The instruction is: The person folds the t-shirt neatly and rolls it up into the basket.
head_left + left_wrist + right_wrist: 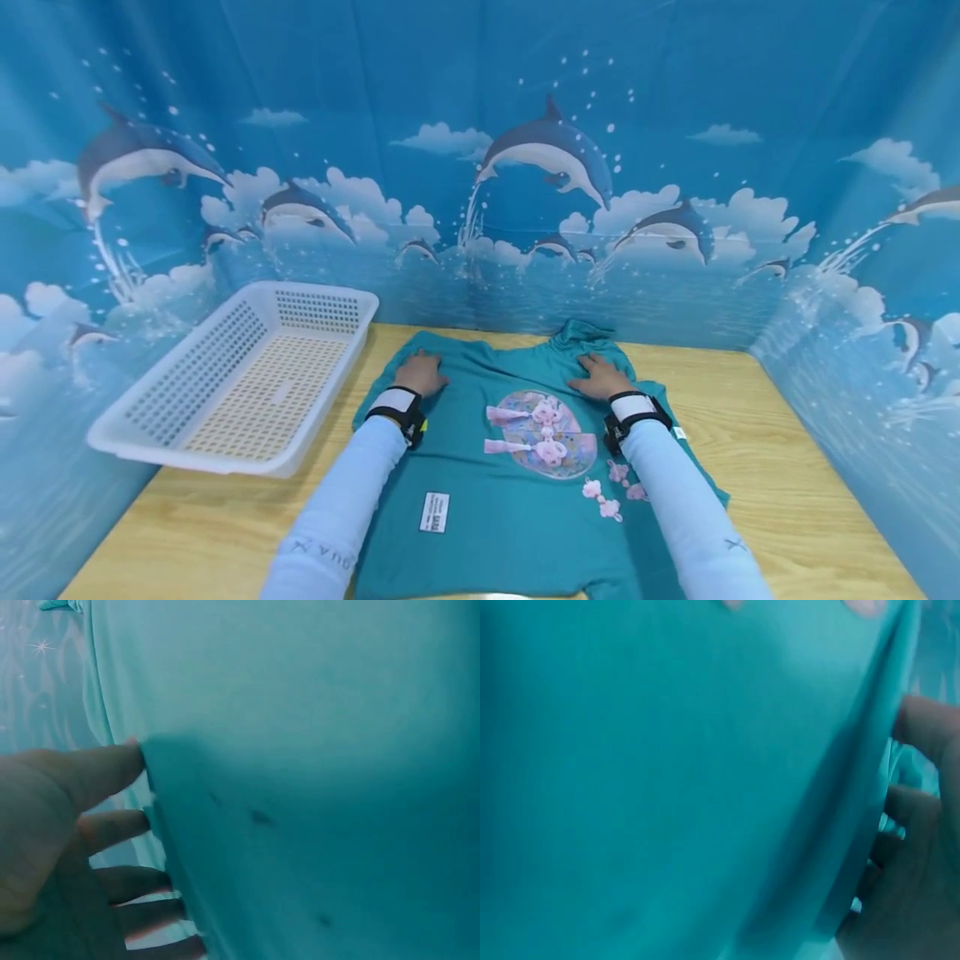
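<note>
A teal shirt (487,517) lies spread on the table, with a rounded patch of pink tassels and flower knots (547,433), more pink flower knots (602,500) and a white label (434,512) on it. My left hand (422,373) rests on its upper left part, fingers extended. In the left wrist view, the fingertips of the left hand (82,840) touch the teal cloth (300,750). On the upper right part lies my right hand (600,377), fingers spread, below a bunched bit of cloth (581,332). The right wrist view shows the right hand (919,817) against a raised fold.
A white plastic basket (127,433) with a grid of holes stands to the left of the shirt. The wooden table (810,492) runs up to a blue dolphin-print curtain (480,283) at the back and sides.
</note>
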`<state>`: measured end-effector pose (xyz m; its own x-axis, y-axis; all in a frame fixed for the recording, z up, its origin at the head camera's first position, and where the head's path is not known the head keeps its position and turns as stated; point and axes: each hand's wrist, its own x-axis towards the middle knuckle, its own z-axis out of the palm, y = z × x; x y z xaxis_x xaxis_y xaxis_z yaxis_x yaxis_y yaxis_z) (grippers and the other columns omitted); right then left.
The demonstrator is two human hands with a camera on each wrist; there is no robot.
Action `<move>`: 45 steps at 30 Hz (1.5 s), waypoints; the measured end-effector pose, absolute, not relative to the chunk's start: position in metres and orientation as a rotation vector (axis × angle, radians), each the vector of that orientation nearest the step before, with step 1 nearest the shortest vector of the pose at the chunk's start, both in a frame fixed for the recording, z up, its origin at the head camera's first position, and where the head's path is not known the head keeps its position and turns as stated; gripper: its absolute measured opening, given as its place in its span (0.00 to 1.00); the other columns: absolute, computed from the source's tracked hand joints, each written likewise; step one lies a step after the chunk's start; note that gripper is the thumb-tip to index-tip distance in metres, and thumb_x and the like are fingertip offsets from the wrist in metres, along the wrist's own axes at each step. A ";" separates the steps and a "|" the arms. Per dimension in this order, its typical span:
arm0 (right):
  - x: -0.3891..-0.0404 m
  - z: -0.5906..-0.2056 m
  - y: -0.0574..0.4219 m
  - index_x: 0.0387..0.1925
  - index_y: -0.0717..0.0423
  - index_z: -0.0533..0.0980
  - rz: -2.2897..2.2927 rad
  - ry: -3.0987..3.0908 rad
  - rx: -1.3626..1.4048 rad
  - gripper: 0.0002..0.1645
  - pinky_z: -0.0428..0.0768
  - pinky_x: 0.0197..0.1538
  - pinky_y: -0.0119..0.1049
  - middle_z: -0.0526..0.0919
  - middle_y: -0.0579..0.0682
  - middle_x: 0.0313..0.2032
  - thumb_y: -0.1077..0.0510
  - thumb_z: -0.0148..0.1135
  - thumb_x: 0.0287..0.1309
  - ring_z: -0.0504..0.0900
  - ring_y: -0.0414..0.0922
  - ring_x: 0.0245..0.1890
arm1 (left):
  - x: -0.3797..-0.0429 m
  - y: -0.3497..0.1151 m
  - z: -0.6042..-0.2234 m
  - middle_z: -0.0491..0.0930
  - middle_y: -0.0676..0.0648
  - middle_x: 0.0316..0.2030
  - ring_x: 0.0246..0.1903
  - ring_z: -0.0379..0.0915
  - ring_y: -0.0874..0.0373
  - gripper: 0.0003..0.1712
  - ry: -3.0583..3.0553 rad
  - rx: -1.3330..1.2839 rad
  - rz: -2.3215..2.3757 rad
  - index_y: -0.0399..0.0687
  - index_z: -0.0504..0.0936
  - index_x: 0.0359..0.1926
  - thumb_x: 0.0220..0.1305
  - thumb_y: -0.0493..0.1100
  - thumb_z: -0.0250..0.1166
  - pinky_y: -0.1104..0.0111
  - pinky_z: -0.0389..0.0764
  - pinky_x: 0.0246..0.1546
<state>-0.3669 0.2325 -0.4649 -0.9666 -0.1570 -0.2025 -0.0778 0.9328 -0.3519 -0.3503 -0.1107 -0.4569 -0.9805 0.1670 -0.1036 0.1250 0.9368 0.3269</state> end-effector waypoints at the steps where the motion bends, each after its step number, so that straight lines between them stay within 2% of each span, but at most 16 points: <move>1: -0.366 -0.464 0.236 0.71 0.63 0.54 -0.573 2.825 -0.176 0.40 0.53 0.65 0.66 0.47 0.70 0.71 0.44 0.49 0.66 0.49 0.69 0.69 | -0.351 -0.112 -0.460 0.57 0.28 0.67 0.67 0.53 0.33 0.31 2.953 0.243 0.479 0.40 0.66 0.67 0.68 0.49 0.57 0.44 0.64 0.62; 8: -0.344 -0.441 0.262 0.70 0.65 0.55 -0.763 2.827 -0.276 0.38 0.55 0.66 0.64 0.42 0.68 0.72 0.44 0.45 0.70 0.47 0.68 0.70 | -0.339 -0.123 -0.454 0.36 0.29 0.72 0.71 0.30 0.32 0.38 2.803 0.299 0.531 0.42 0.47 0.74 0.72 0.56 0.48 0.44 0.45 0.70; 12: -0.312 -0.419 0.280 0.65 0.64 0.64 -0.760 2.842 -0.420 0.33 0.63 0.62 0.64 0.55 0.69 0.69 0.46 0.50 0.68 0.55 0.69 0.66 | -0.306 -0.121 -0.427 0.34 0.30 0.72 0.71 0.29 0.32 0.42 2.797 0.362 0.522 0.45 0.48 0.74 0.69 0.56 0.54 0.43 0.48 0.69; 17: -0.271 -0.414 0.295 0.57 0.64 0.73 -0.617 2.809 -0.530 0.24 0.71 0.56 0.60 0.68 0.70 0.60 0.58 0.60 0.60 0.65 0.70 0.60 | -0.259 -0.121 -0.417 0.41 0.31 0.72 0.69 0.36 0.27 0.45 2.755 0.343 0.443 0.50 0.63 0.70 0.53 0.51 0.71 0.36 0.58 0.61; 19: -0.260 -0.422 0.300 0.55 0.63 0.75 -0.561 2.800 -0.520 0.23 0.73 0.55 0.58 0.69 0.69 0.59 0.61 0.62 0.57 0.67 0.69 0.59 | -0.248 -0.124 -0.423 0.48 0.29 0.71 0.67 0.43 0.25 0.45 2.777 0.346 0.442 0.47 0.67 0.67 0.48 0.48 0.75 0.35 0.61 0.59; 20: -0.256 -0.427 0.302 0.54 0.63 0.75 -0.541 2.802 -0.514 0.23 0.74 0.54 0.57 0.69 0.68 0.59 0.61 0.63 0.56 0.68 0.69 0.58 | -0.245 -0.125 -0.427 0.56 0.29 0.68 0.65 0.51 0.25 0.43 2.805 0.366 0.442 0.45 0.70 0.64 0.46 0.47 0.76 0.37 0.65 0.57; 23: -0.250 -0.438 0.307 0.52 0.61 0.76 -0.516 2.839 -0.482 0.22 0.76 0.50 0.55 0.70 0.66 0.57 0.60 0.65 0.54 0.72 0.66 0.55 | -0.241 -0.130 -0.434 0.74 0.35 0.50 0.48 0.73 0.38 0.32 2.863 0.424 0.490 0.44 0.76 0.51 0.44 0.44 0.77 0.50 0.77 0.44; 25: -0.249 -0.442 0.311 0.50 0.58 0.76 -0.511 2.880 -0.471 0.21 0.77 0.47 0.53 0.71 0.64 0.55 0.59 0.66 0.54 0.74 0.63 0.53 | -0.242 -0.133 -0.437 0.75 0.43 0.37 0.34 0.72 0.49 0.25 2.877 0.465 0.527 0.47 0.76 0.42 0.44 0.43 0.77 0.59 0.75 0.32; 27: -0.249 -0.442 0.313 0.48 0.57 0.77 -0.515 2.908 -0.468 0.19 0.78 0.45 0.52 0.72 0.63 0.53 0.58 0.67 0.53 0.75 0.61 0.50 | -0.242 -0.134 -0.437 0.71 0.47 0.30 0.28 0.67 0.54 0.21 2.878 0.493 0.558 0.47 0.75 0.38 0.44 0.42 0.76 0.63 0.70 0.27; 30: -0.248 -0.438 0.315 0.47 0.57 0.77 -0.513 2.921 -0.482 0.18 0.78 0.43 0.51 0.73 0.62 0.50 0.56 0.67 0.54 0.76 0.60 0.47 | -0.242 -0.136 -0.439 0.72 0.48 0.30 0.28 0.67 0.56 0.19 2.922 0.541 0.544 0.47 0.76 0.38 0.46 0.43 0.75 0.63 0.71 0.27; 34: -0.236 -0.427 0.316 0.49 0.58 0.77 -0.508 2.931 -0.485 0.20 0.78 0.45 0.53 0.74 0.62 0.50 0.54 0.66 0.55 0.76 0.61 0.50 | -0.232 -0.141 -0.444 0.77 0.42 0.44 0.42 0.76 0.49 0.25 3.016 0.564 0.470 0.44 0.78 0.50 0.50 0.44 0.74 0.56 0.78 0.42; 37: -0.216 -0.417 0.316 0.50 0.58 0.77 -0.510 2.904 -0.482 0.22 0.78 0.46 0.52 0.73 0.61 0.52 0.53 0.67 0.54 0.75 0.63 0.51 | -0.217 -0.147 -0.443 0.73 0.35 0.57 0.55 0.71 0.39 0.31 3.031 0.552 0.455 0.42 0.75 0.57 0.51 0.44 0.72 0.48 0.73 0.54; 39: -0.198 -0.409 0.316 0.46 0.55 0.78 -0.517 2.851 -0.475 0.20 0.79 0.42 0.46 0.74 0.58 0.48 0.52 0.69 0.52 0.77 0.58 0.47 | -0.203 -0.150 -0.438 0.68 0.32 0.61 0.60 0.66 0.36 0.33 3.009 0.543 0.472 0.43 0.74 0.59 0.52 0.44 0.72 0.44 0.69 0.58; 42: -0.168 -0.402 0.316 0.36 0.51 0.78 -0.548 2.735 -0.514 0.15 0.75 0.33 0.36 0.74 0.50 0.37 0.51 0.71 0.47 0.76 0.43 0.35 | -0.180 -0.154 -0.430 0.71 0.35 0.59 0.58 0.69 0.39 0.32 2.974 0.557 0.500 0.46 0.75 0.58 0.51 0.45 0.73 0.46 0.72 0.55; 44: -0.149 -0.402 0.316 0.28 0.47 0.75 -0.613 2.633 -0.545 0.11 0.71 0.28 0.31 0.72 0.43 0.29 0.53 0.71 0.47 0.70 0.35 0.27 | -0.164 -0.156 -0.426 0.75 0.40 0.52 0.52 0.73 0.44 0.29 2.946 0.600 0.534 0.47 0.77 0.54 0.49 0.45 0.74 0.51 0.77 0.48; 45: -0.139 -0.403 0.316 0.26 0.48 0.74 -0.666 2.561 -0.569 0.08 0.68 0.26 0.30 0.69 0.41 0.25 0.56 0.67 0.52 0.66 0.33 0.24 | -0.156 -0.157 -0.424 0.76 0.43 0.48 0.48 0.74 0.48 0.26 2.932 0.628 0.545 0.47 0.78 0.50 0.49 0.45 0.74 0.55 0.79 0.43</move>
<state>-0.1390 0.3160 -0.4035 -0.8227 -0.4831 -0.2997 -0.2758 0.8001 -0.5327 -0.1557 -0.1575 -0.4244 -0.9108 0.4126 -0.0167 0.3790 0.8513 0.3630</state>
